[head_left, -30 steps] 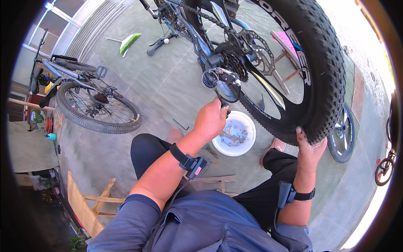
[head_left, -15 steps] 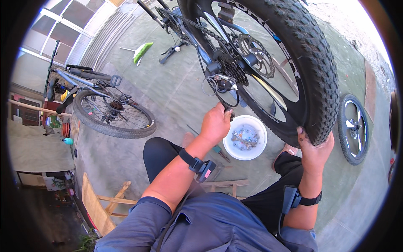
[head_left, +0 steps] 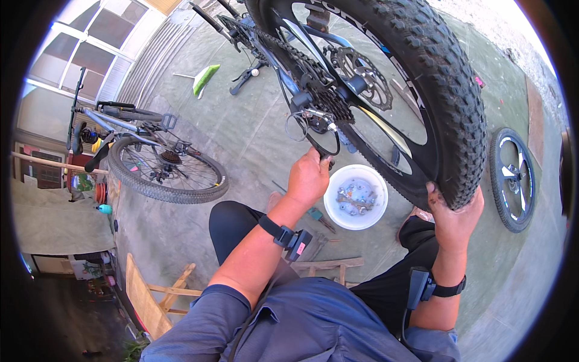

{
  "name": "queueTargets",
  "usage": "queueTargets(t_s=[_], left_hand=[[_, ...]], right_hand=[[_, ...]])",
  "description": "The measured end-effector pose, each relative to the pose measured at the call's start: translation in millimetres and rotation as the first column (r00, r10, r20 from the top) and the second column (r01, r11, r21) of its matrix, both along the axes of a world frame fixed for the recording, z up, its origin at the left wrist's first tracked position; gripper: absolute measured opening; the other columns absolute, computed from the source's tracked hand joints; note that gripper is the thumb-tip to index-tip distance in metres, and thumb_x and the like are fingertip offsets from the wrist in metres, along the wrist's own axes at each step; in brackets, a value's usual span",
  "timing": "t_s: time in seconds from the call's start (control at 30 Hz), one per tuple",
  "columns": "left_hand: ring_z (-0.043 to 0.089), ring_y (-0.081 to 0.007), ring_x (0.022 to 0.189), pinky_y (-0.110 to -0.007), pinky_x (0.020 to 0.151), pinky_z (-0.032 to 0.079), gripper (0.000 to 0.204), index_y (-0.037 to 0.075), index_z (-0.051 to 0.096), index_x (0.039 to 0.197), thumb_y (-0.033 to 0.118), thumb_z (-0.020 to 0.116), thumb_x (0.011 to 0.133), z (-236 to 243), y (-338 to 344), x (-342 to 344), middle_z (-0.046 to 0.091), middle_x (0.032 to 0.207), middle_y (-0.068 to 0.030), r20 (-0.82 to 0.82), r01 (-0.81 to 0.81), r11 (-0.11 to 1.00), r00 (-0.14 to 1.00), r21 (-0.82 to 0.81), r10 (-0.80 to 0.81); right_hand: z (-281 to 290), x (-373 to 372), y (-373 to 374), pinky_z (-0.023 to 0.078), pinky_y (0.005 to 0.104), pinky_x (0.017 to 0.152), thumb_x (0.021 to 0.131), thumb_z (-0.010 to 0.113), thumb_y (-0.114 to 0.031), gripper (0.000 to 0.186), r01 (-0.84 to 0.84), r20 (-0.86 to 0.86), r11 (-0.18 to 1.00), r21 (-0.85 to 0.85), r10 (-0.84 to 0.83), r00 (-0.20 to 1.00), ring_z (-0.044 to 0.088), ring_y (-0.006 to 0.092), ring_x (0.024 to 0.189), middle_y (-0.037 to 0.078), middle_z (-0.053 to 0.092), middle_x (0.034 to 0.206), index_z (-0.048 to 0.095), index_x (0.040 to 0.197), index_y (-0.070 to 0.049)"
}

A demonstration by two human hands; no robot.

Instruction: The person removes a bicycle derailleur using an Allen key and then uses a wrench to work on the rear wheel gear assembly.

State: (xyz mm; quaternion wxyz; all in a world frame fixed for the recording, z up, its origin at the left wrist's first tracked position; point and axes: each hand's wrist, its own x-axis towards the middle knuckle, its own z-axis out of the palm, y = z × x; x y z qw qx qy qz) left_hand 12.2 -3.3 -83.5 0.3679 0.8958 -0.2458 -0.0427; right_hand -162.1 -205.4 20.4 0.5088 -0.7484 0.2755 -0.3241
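Observation:
A bicycle wheel [head_left: 443,102] with a thick knobby tire and black spokes rises in front of me. My right hand [head_left: 455,214] grips the tire at its near end, thumb on the inner side. My left hand [head_left: 310,177] is closed on the lower end of the rear derailleur [head_left: 319,125], which hangs beneath the cassette [head_left: 329,99]; the fingertips are partly hidden. The chain [head_left: 289,51] runs from the cassette toward the far left of the frame. A brake disc [head_left: 365,78] shows on the wheel's other side. Below stands a white bucket [head_left: 356,223] with metal tools and small parts in it.
A second bicycle [head_left: 166,157] lies at the left. A loose wheel [head_left: 512,180] rests on the floor at the right. Pliers [head_left: 319,218] lie by the bucket. Near me are a wooden stool [head_left: 329,263] and a wooden frame [head_left: 145,295]. A green broom [head_left: 205,80] lies farther off.
My view has shifted slightly, and the wheel appears a little farther left. Both hands keep the same holds.

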Motion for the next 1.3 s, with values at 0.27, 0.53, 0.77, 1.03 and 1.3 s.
queueTargets(t_s=[0.27, 0.53, 0.77, 1.03, 1.3], left_hand=[[0.065, -0.0291, 0.071, -0.036, 0.064, 0.05, 0.009, -0.001, 0.057, 0.085, 0.007, 0.055, 0.087, -3.5, 0.6, 3.1, 0.067, 0.076, -0.0147, 0.032, -0.018, 1.0, 0.999, 0.021, 0.017], [0.065, -0.0284, 0.072, -0.035, 0.064, 0.05, 0.007, -0.001, 0.056, 0.084, 0.006, 0.055, 0.086, -2.4, -1.1, 4.3, 0.066, 0.076, -0.0148, 0.011, -0.004, 1.0, 1.0, -0.028, 0.004], [0.066, -0.0248, 0.072, -0.033, 0.066, 0.05, 0.005, -0.001, 0.057, 0.086, 0.004, 0.054, 0.086, -9.7, 0.2, 4.4, 0.067, 0.077, -0.0125, 0.003, -0.015, 0.997, 1.0, -0.07, 0.015], [0.067, -0.0239, 0.072, -0.033, 0.066, 0.051, 0.007, -0.001, 0.057, 0.087, 0.005, 0.054, 0.087, -6.5, 2.4, 6.2, 0.067, 0.079, -0.0129, 0.035, 0.005, 1.0, 0.999, -0.014, -0.005], [0.068, -0.0185, 0.07, -0.029, 0.063, 0.052, 0.014, -0.003, 0.055, 0.093, 0.01, 0.051, 0.091, -2.7, 4.6, 5.5, 0.068, 0.079, -0.0124, -0.091, -0.021, 1.0, 0.996, -0.022, 0.019]], right_hand=[[3.4, 0.6, -0.3, 0.046, 0.0277, 0.076, 0.063, 0.074, -0.005, 0.038, 0.007, -0.013, 0.997, -0.076, -0.008, 1.0, 0.057, 0.0129, 0.077, 0.006, 0.065, 0.085, 0.06, 0.097, 0.002], [4.0, 2.0, -0.7, 0.046, 0.0266, 0.074, 0.063, 0.074, -0.004, 0.036, 0.01, -0.01, 0.998, -0.067, -0.011, 1.0, 0.057, 0.012, 0.076, 0.005, 0.064, 0.084, 0.06, 0.095, 0.002], [6.6, 2.6, 1.7, 0.046, 0.0255, 0.073, 0.062, 0.074, -0.002, 0.035, 0.012, -0.004, 1.0, 0.013, -0.012, 1.0, 0.057, 0.0111, 0.075, 0.005, 0.064, 0.083, 0.06, 0.094, 0.003], [5.3, 0.8, 0.3, 0.047, 0.0253, 0.073, 0.064, 0.073, -0.002, 0.033, -0.004, -0.008, 1.0, -0.015, 0.004, 1.0, 0.057, 0.0104, 0.075, 0.005, 0.064, 0.082, 0.06, 0.094, 0.004], [-3.0, 0.2, 1.9, 0.047, 0.0258, 0.073, 0.065, 0.073, -0.003, 0.031, -0.014, 0.059, 1.0, 0.005, 0.014, 0.998, 0.058, 0.0109, 0.075, 0.005, 0.064, 0.082, 0.061, 0.093, 0.003]])
